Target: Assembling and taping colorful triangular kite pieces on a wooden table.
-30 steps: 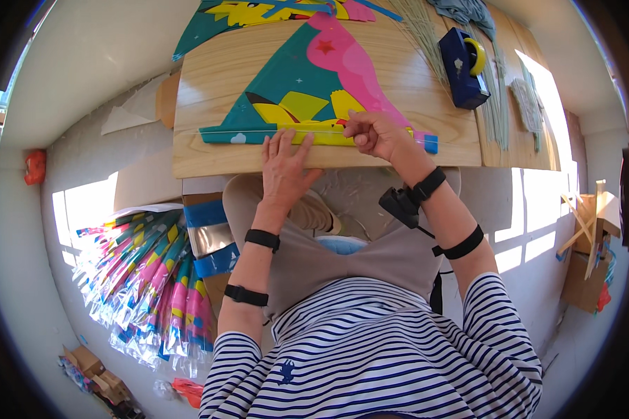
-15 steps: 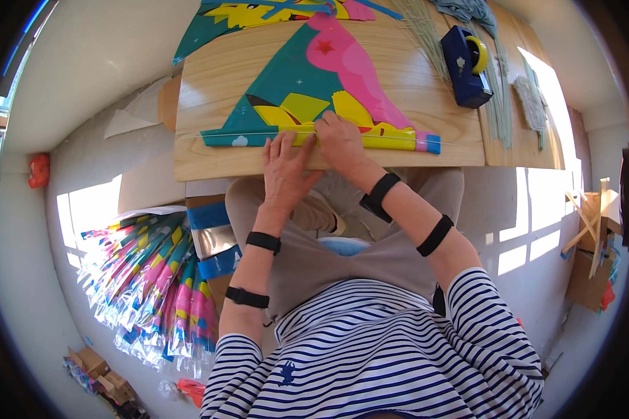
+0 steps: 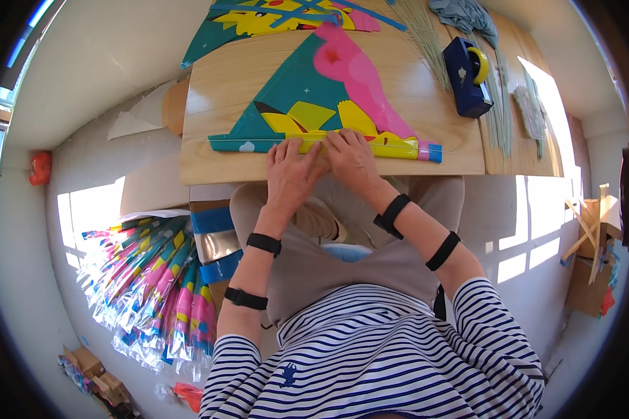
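Observation:
A colourful triangular kite sheet (image 3: 321,94), teal with pink and yellow shapes, lies flat on the wooden table (image 3: 210,105). Its near edge is folded into a narrow strip along the table's front. My left hand (image 3: 291,167) presses flat on that folded edge near its middle. My right hand (image 3: 351,155) rests right beside it, fingers pressed down on the same strip, the two hands touching. Neither hand grips anything. Black bands circle both forearms.
A blue tape dispenser (image 3: 468,75) with a yellow roll stands at the table's right. Thin green sticks (image 3: 426,35) and grey cloth (image 3: 465,14) lie behind it. More kite sheets (image 3: 272,17) sit at the back. Packaged kites (image 3: 154,279) fan out on the floor left; cardboard boxes (image 3: 590,279) stand right.
My right hand has slid left along the folded edge, from near the strip's right part to beside my left hand. The left hand stayed near the middle.

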Action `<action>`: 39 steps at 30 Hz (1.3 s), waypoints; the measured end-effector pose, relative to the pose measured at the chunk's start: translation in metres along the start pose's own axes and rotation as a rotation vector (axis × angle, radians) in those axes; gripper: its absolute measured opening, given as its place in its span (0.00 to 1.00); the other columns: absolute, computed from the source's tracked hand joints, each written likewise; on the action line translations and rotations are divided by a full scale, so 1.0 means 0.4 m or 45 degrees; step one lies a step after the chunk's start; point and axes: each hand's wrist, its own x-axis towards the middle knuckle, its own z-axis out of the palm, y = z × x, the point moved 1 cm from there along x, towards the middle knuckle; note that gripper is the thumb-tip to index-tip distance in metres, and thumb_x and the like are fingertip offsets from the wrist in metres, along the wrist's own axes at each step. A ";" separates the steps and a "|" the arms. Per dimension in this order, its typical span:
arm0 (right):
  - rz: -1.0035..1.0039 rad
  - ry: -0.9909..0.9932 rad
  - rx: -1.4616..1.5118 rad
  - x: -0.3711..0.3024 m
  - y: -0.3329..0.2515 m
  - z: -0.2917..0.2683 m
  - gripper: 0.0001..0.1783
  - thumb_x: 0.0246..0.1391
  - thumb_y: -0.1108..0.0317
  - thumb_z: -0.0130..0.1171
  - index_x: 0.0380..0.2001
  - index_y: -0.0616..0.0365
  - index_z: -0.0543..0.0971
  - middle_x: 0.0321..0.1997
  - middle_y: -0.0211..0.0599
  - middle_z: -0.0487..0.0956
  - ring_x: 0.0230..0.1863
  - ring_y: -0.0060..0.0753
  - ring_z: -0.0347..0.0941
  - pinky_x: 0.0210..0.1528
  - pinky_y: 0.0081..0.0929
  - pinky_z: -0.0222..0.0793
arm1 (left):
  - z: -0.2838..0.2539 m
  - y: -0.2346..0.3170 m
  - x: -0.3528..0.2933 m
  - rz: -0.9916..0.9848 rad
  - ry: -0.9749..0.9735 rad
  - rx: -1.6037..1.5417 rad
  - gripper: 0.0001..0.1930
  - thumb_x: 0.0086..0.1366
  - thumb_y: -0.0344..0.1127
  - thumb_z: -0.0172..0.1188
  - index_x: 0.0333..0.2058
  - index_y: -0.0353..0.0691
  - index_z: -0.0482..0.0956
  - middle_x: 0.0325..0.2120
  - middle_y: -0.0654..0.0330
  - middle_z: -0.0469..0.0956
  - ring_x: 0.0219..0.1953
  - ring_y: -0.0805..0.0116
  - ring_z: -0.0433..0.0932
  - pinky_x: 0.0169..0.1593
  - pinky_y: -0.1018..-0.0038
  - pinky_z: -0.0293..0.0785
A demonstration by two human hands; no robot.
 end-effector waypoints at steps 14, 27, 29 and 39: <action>0.088 -0.131 0.025 -0.065 -0.006 -0.006 0.30 0.55 0.58 0.66 0.58 0.65 0.78 0.65 0.45 0.74 0.68 0.47 0.68 0.76 0.58 0.55 | -0.052 -0.020 0.050 0.027 -0.132 -0.066 0.22 0.62 0.38 0.70 0.55 0.43 0.83 0.52 0.49 0.77 0.58 0.49 0.74 0.63 0.53 0.65; 0.113 -0.153 0.168 -0.066 0.005 -0.023 0.37 0.55 0.47 0.68 0.58 0.67 0.78 0.66 0.46 0.72 0.67 0.49 0.66 0.74 0.58 0.56 | 0.009 -0.346 0.376 -0.756 -0.183 -0.236 0.18 0.48 0.34 0.80 0.34 0.34 0.81 0.35 0.46 0.83 0.41 0.44 0.81 0.43 0.56 0.78; 0.114 -0.143 0.189 -0.071 0.009 -0.027 0.37 0.54 0.48 0.69 0.58 0.66 0.78 0.65 0.45 0.72 0.67 0.49 0.66 0.75 0.58 0.56 | 0.007 -0.349 0.379 -0.742 -0.178 -0.251 0.17 0.47 0.31 0.80 0.31 0.34 0.80 0.30 0.48 0.83 0.35 0.47 0.82 0.39 0.57 0.77; 0.114 -0.152 0.235 -0.069 0.015 -0.037 0.36 0.54 0.49 0.68 0.58 0.66 0.78 0.67 0.44 0.72 0.67 0.50 0.66 0.75 0.56 0.55 | -0.126 -0.408 0.326 -0.902 -0.677 -0.827 0.17 0.48 0.23 0.75 0.38 0.33 0.83 0.27 0.63 0.81 0.30 0.70 0.79 0.34 0.72 0.75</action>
